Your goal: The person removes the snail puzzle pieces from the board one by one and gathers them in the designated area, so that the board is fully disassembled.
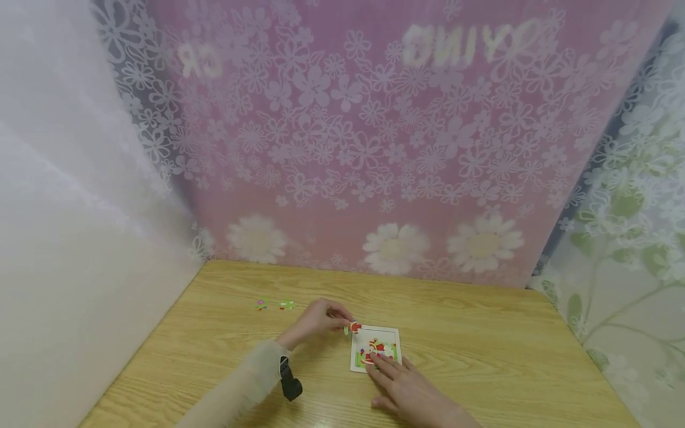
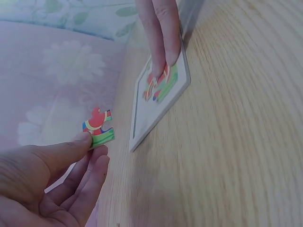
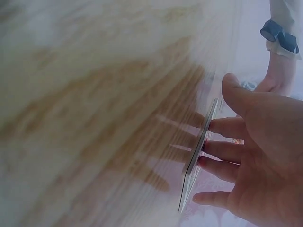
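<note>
My left hand (image 1: 319, 321) pinches a jigsaw puzzle piece (image 2: 98, 126) between thumb and fingers. The piece is red, yellow, green and blue, and in the head view it overlaps the far left corner of a white-framed puzzle board (image 1: 374, 327). Joined pieces (image 1: 381, 348) in red, green and white fill the near part of the board, while its far part shows bare white backing. With fingers extended, my right hand (image 1: 409, 389) presses the tips onto those pieces at the near right side. Seen from the right wrist, the board (image 3: 194, 163) is nearly edge-on under the fingers.
Several small loose puzzle pieces (image 1: 287, 304) lie on the wooden table (image 1: 481, 345) at the back left. A flowered pink curtain (image 1: 342, 148) hangs behind the table, with pale walls on both sides. A black band with a device (image 1: 290, 383) is strapped to the left wrist.
</note>
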A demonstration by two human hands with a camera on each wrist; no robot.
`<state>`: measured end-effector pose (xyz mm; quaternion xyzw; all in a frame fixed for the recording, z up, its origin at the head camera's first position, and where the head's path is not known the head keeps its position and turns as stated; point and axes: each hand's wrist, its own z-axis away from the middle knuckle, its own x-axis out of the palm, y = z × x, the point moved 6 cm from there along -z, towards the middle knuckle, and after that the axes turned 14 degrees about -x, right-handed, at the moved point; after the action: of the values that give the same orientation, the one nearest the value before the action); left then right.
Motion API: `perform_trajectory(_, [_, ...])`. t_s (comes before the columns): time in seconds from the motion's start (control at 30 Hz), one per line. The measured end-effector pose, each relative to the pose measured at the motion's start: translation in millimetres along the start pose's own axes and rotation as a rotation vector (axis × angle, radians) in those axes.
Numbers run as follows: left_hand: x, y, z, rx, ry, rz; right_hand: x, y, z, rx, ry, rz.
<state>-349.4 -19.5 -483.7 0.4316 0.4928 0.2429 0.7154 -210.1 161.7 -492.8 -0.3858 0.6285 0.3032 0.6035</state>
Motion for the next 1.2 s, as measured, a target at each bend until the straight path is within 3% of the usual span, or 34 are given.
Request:
perform_trajectory(0.2, [-14.3,-11.4,6.7,0.009,0.03,-0.005,4.2,2.1,-0.4,0.014,-0.014,-0.009])
perform_trajectory(0.6, [-50.0,-50.9,17.6,-0.055,0.099,-0.005,3.8,1.4,0.2,-0.003,0.003,-0.011])
perform_trajectory(0.83, [-78.1,-60.4,32.7,-0.081,0.097,0.029,0.4,-0.1,0.7,-0.003,0.007,-0.027])
perform_trajectory(1.2, [-128.5,-90.8,49.4,-0.131,0.237,-0.045,-1.0,0.8,1.0,0.01,-0.013,-0.072])
